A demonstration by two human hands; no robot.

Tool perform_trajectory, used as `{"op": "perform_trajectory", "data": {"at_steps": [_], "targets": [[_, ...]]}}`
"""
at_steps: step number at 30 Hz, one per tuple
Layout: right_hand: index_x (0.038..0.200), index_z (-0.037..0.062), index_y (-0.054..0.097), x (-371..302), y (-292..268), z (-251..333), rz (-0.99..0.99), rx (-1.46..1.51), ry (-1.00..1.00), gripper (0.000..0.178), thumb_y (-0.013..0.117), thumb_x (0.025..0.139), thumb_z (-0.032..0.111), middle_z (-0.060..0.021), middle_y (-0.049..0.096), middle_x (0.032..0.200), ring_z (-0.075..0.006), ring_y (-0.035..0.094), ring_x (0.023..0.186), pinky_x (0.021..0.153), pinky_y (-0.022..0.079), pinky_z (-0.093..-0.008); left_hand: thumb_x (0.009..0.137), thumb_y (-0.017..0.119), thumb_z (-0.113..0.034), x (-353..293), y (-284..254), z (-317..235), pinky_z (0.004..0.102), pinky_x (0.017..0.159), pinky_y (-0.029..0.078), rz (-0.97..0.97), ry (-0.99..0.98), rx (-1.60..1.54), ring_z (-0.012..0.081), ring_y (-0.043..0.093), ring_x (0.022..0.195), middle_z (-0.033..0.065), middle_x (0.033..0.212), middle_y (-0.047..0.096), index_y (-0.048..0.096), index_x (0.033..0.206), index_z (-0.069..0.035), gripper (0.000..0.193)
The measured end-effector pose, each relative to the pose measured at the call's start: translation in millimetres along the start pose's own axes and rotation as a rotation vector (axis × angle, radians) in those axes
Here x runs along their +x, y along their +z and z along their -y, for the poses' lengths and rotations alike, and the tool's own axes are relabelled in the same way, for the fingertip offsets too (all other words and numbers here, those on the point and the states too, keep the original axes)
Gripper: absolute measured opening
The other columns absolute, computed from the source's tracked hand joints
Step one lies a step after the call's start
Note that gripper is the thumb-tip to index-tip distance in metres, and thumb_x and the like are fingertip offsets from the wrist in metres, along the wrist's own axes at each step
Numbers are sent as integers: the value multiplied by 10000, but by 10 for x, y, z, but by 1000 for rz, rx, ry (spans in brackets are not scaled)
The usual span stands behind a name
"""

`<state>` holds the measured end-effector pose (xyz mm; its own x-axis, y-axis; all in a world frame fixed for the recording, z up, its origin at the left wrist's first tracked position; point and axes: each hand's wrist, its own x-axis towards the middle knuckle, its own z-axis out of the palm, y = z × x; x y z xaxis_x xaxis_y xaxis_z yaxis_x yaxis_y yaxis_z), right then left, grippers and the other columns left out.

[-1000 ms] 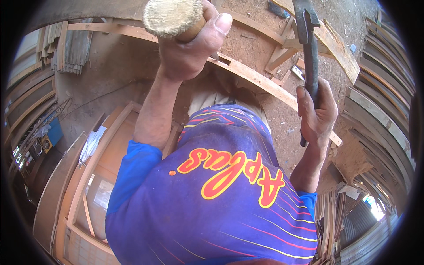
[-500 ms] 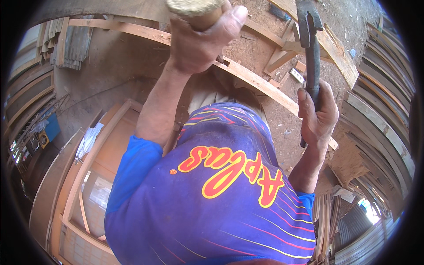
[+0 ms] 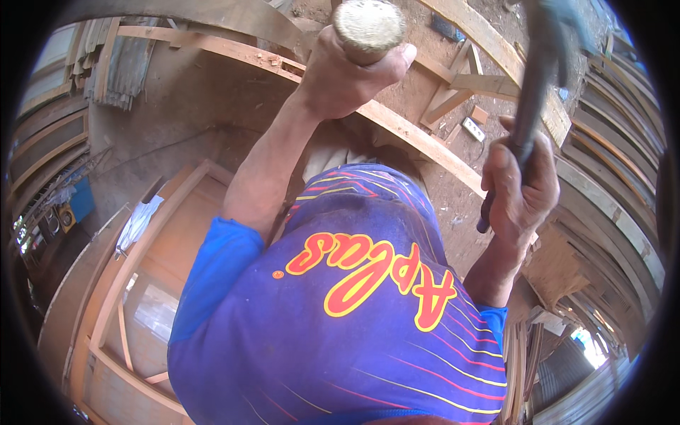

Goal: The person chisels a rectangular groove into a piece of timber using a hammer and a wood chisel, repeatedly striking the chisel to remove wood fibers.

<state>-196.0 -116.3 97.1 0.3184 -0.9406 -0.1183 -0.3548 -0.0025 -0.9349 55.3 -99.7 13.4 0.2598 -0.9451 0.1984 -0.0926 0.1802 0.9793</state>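
My left hand (image 3: 347,83) is wrapped round the thick wooden handle of a chisel (image 3: 370,27), whose pale, battered round end faces up. The chisel's blade is hidden below the hand. Under that hand a long wooden beam (image 3: 419,134) runs across, with a cut slot (image 3: 290,67) just left of my wrist. At the right, my right hand (image 3: 523,188) grips a dark-handled hammer (image 3: 533,99), raised and tilted. Its head is smeared by motion near the top edge.
Wooden trestle pieces (image 3: 453,92) and a white power strip (image 3: 473,129) lie beyond the beam. Stacked planks (image 3: 602,184) line the right side. A wooden door frame (image 3: 110,319) leans at lower left with a white cloth (image 3: 139,223) on it.
My left hand has shifted right along the beam with the chisel, uncovering the slot. My right hand has moved slightly right, and the hammer has swung to a tilt.
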Motion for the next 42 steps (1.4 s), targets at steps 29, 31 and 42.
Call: {"op": "perform_trajectory", "data": {"at_steps": [29, 31, 42], "targets": [[1000, 17, 569, -401, 125, -421, 127, -383, 1, 181, 647, 972, 178, -138, 593, 723, -282, 582, 625, 618, 470, -390, 965, 616, -101, -435, -655, 426, 342, 682, 524, -290, -54, -284, 135, 614, 721, 12, 759, 597, 578, 890, -108, 84], [983, 14, 573, -437, 142, -763, 45, -382, 86, 205, 640, 986, 209, -76, 563, 733, -171, 552, 682, 654, 471, -356, 981, 594, -131, -384, -889, 391, 358, 684, 487, -362, -59, -489, 133, 552, 669, -6, 707, 530, 534, 855, -128, 139], [976, 10, 593, -662, 194, -1576, -70, -283, 420, 256, 652, 991, 259, -60, 530, 699, -130, 500, 668, 622, 442, -341, 990, 512, -189, -136, -880, -97, 335, 655, 420, -73, 8, -413, 134, 452, 625, -7, 674, 443, 475, 880, -134, 129]]}}
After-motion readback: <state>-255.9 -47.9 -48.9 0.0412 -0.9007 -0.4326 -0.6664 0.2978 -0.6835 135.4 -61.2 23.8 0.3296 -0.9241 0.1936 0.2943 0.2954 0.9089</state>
